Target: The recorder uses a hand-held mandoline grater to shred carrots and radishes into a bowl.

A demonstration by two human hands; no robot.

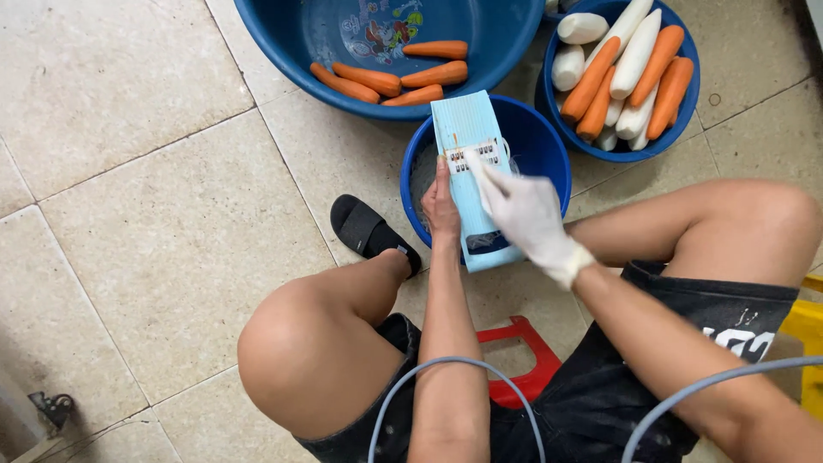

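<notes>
Head view: person seated low on a red plastic stool (525,360), knees spread, looking down at pale stone floor tiles (154,214).
Slicer: light blue flat plastic mandoline slicer board (474,163) with a metal blade strip across it, propped aslant over the near middle basin, its far end on that basin's far rim.
Left hand: bare left hand (441,206), fingers closed around the slicer's left edge, steadying it.
Right hand: right hand in a white glove (525,214), lying on the slicer's face just near of the blade strip, fingers stretched towards the blade; whether it presses anything under the palm, cannot tell.
Middle basin: small round dark blue plastic basin (544,150), directly under the slicer; pale shreds show inside at its left.
Far-left basin: large round blue plastic basin (283,43) with a printed cartoon in the bottom, holding five peeled orange carrots (369,79), loose and wet.
Far-right basin: round blue plastic basin (686,103), just beside the middle basin, heaped with orange carrots and peeled white radishes (636,51).
Footwear: black slide sandal (370,231) on the left foot, just left of the middle basin.
Clothing: black shorts (669,317).
Cables: two pale grey cables (446,369) arcing across the near edge, over the arms.
</notes>
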